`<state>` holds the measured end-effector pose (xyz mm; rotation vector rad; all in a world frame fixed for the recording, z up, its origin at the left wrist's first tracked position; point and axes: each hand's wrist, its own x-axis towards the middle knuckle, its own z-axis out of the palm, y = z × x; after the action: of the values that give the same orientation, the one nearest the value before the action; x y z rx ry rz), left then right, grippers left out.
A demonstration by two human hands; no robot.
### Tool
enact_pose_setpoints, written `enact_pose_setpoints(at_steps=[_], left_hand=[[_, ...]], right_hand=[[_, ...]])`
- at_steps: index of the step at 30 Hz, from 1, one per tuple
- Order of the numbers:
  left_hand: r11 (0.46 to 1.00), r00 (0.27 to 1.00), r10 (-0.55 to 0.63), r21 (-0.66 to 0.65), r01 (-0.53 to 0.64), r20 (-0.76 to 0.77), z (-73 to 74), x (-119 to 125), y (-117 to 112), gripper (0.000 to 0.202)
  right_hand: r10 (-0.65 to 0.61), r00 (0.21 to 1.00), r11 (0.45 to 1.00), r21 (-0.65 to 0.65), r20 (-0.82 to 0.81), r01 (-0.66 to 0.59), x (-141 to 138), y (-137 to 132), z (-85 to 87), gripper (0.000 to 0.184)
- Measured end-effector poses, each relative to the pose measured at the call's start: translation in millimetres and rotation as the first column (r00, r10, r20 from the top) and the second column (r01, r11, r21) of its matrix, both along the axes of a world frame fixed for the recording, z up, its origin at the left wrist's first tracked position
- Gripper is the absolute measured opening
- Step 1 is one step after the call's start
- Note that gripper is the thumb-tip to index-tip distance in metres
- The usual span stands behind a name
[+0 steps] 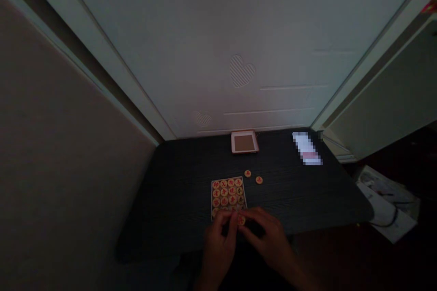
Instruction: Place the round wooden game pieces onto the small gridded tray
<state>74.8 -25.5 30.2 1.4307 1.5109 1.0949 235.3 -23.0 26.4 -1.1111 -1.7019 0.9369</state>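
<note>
At the near edge of a shallow box [211,195] of round wooden Chinese chess pieces, my two hands meet. Between the thumb and index finger of my right hand [268,234] is a Chinese chess piece [241,221] with a red character. My left hand [221,238] is closed in a pinch right beside that piece, its fingertips over the box's near row; what it grips is hidden. Most pieces in the box lie face up in rows, mainly red-marked, with a few dark-marked ones on the right side. My fingers cover part of the nearest row.
Two loose pieces, one [247,173] and another [259,180], lie right of the box on the dark table [184,159]. A box lid [245,142] sits near the wall [205,54]. A blurred pale rectangular object [307,148] lies at the back right. Papers or bags [389,204] are beyond the right edge.
</note>
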Motion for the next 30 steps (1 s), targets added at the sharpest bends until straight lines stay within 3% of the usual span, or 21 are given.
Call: enact_pose_setpoints(at_steps=[4,7,10,14,18,23,30], left_hand=[[1.0,1.0,0.016,0.003,-0.016,-0.026,-3.8,-9,1,0.026],[0.99,0.986,0.142,0.022,-0.14,-0.087,-10.6,-26,6,0.028],[0.964,0.95,0.263,0.07,-0.255,-0.17,-21.7,-48,16,0.03],[0.948,0.908,0.305,0.178,-0.262,-0.287,-38.5,-68,28,0.032],[0.943,0.898,0.312,0.215,-0.254,-0.309,-49.8,-75,31,0.031],[0.952,0.906,0.28,0.214,-0.219,-0.318,-53.4,-75,29,0.028],[0.949,0.908,0.29,0.214,-0.232,-0.303,-50.7,-75,29,0.029]], right_hand=[[-0.05,0.998,0.994,-0.1,-0.024,0.047,1,8,-0.3,0.021],[-0.138,0.989,0.967,-0.225,-0.057,0.122,5,19,-2.4,0.018],[-0.212,0.966,0.927,-0.345,-0.146,0.151,11,33,-7.9,0.024],[-0.272,0.934,0.896,-0.417,-0.234,0.156,15,52,-14.7,0.032],[-0.253,0.94,0.899,-0.414,-0.229,0.141,14,65,-15.6,0.033],[-0.185,0.97,0.927,-0.355,-0.158,0.119,9,69,-14.2,0.029],[-0.148,0.981,0.968,-0.184,0.127,0.17,2,68,-16.8,0.018]])
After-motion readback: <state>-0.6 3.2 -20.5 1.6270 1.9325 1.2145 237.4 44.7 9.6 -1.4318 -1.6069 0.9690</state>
